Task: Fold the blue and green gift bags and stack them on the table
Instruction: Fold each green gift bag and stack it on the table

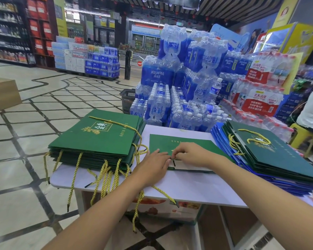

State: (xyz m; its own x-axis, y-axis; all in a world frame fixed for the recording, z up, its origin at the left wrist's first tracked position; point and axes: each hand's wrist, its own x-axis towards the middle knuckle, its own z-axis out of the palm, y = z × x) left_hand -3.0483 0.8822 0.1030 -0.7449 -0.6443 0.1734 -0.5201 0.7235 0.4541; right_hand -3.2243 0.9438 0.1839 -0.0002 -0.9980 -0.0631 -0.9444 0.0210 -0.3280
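Observation:
A flat green gift bag [184, 144] lies in the middle of the white table [188, 188]. My left hand [153, 164] rests on its near left edge with fingers laid flat. My right hand [190, 153] pinches something small and dark, seemingly a cord end, at the bag's near edge. A stack of folded green bags [98, 138] with gold cord handles [105, 175] sits on the left. On the right, another stack has green bags [271, 152] on top of blue bags [222, 139].
Shrink-wrapped packs of water bottles [179, 98] are piled right behind the table. A dark shopping basket [127, 100] stands on the tiled floor. A person on a yellow stool [303, 136] sits at the far right. Cardboard boxes [163, 210] show under the table.

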